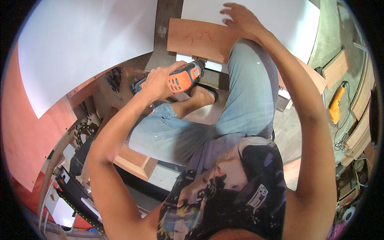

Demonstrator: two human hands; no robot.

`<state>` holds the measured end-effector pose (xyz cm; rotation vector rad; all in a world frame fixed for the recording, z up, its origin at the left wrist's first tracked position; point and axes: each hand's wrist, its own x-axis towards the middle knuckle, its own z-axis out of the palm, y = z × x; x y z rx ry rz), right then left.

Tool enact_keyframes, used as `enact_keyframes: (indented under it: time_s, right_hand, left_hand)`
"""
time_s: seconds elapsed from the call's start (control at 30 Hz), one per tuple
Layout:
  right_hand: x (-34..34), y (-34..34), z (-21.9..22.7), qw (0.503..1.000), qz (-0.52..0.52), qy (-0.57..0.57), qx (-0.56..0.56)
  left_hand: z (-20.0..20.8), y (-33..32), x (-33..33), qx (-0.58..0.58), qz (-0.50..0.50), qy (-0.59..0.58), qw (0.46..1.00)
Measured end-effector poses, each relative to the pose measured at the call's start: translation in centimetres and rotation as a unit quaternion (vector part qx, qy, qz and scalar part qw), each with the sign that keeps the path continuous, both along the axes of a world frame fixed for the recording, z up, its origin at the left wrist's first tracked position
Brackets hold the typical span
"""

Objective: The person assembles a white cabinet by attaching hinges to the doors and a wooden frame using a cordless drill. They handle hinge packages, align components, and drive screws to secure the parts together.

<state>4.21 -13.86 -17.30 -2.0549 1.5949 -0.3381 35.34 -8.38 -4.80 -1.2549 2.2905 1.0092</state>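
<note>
My left hand [160, 82] is wrapped round an orange and black cordless drill [180, 80]. The drill's nose points at a small metal hinge [199, 59] on the lower edge of a brown wooden board [200, 40], and the tip itself is hidden. Red marks are drawn across this board, which lies partly over a white panel [276, 16]. At the board's upper right end, my right hand [242, 18] is held with its fingers apart and slightly curved, with nothing in them. Whether it touches the board or the panel, I cannot tell.
A large white sheet [88, 44] fills the left, over reddish boards [36, 140]. On the floor at right lie a yellow corded power tool [337, 103] and a wood offcut [336, 68]. A wooden frame piece [134, 162] sits beside my bent leg.
</note>
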Motion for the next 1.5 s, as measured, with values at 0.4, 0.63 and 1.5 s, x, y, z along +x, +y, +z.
enact_keyframes:
  time_s: [0.4, 0.63, 1.5]
  right_hand:
    - [1.9, -1.7, -2.2, 0.964, 0.109, 0.12, 0.212]
    - [1.3, -2.1, -3.4, 0.96, 0.124, 0.095, 0.232]
    - [2.8, -2.5, -3.1, 0.949, 0.106, 0.186, 0.232]
  left_hand:
    - [0.4, 0.5, -0.7, 0.031, 0.034, -0.012, 0.999]
    - [0.3, 0.3, -0.8, 0.053, 0.031, -0.018, 0.998]
    - [6.4, -2.2, 4.0, 0.075, 0.116, 0.109, 0.984]
